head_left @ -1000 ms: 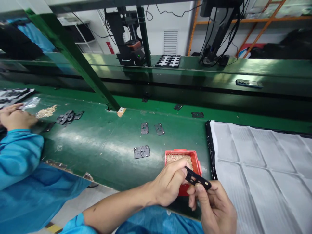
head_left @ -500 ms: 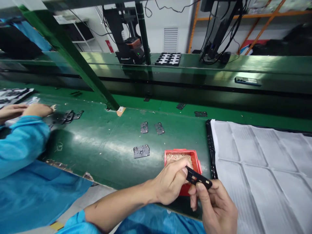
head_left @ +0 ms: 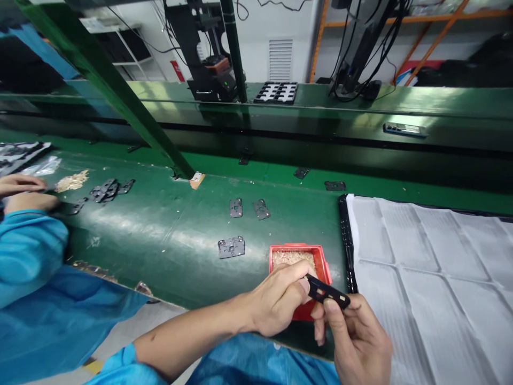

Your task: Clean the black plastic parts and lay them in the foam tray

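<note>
Between my two hands is a small flat black plastic part (head_left: 326, 293) with light rectangular spots on its face. My left hand (head_left: 280, 299) pinches its left end, and my right hand (head_left: 355, 334) grips the right end with thumb and fingers. Just beneath them sits a red box (head_left: 324, 264) holding many tiny pale pieces (head_left: 292, 259), partly hidden by my left hand. To the left on the bench lie a dark grey plastic part (head_left: 231, 247) and two more grey parts, one upright (head_left: 236, 207) and one slanted (head_left: 262, 209).
A tray covered in white sheeting (head_left: 436, 246) lies on the right. At far left, a co-worker's hands (head_left: 30, 195) are near a pale pile (head_left: 72, 182) and stacked black parts (head_left: 105, 191). A green post (head_left: 120, 101) slants across the bench; black parts (head_left: 335, 185) lie on the belt behind.
My hands keep nearly the same hold on the black part. The co-worker's hands have moved left, uncovering the pale pile. Parts on the belt have shifted slightly right.
</note>
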The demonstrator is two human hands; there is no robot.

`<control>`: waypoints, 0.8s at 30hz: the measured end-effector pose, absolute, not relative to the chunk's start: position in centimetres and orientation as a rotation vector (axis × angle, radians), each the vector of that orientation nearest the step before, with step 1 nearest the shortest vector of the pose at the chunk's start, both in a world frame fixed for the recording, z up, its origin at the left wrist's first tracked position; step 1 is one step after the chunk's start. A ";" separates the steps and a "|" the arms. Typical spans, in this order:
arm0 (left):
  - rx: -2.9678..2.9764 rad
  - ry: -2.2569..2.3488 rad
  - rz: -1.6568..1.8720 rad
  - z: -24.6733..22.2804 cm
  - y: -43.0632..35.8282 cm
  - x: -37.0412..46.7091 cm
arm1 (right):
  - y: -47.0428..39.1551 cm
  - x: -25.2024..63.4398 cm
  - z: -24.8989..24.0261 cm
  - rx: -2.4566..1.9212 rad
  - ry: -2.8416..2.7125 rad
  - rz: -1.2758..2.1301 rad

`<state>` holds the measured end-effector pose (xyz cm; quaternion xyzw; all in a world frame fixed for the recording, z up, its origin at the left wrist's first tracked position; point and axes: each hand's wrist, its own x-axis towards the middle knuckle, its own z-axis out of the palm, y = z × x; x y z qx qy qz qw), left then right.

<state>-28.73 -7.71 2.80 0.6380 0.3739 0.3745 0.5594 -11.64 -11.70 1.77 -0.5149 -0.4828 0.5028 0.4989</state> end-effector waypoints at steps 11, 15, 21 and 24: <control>1.490 0.996 0.945 1.8 -8.1 -28.4 | -11.8 -11.8 1.6 -1.228 -1.219 1.212; 1.524 0.989 0.940 2.0 -8.0 -28.4 | -11.9 -11.7 1.5 -1.229 -1.208 1.217; 1.568 0.908 0.920 2.8 -7.6 -28.6 | -11.8 -11.7 1.9 -1.238 -1.192 1.228; 1.537 0.807 0.847 3.4 -7.5 -28.9 | -11.7 -11.6 1.9 -1.263 -1.161 1.242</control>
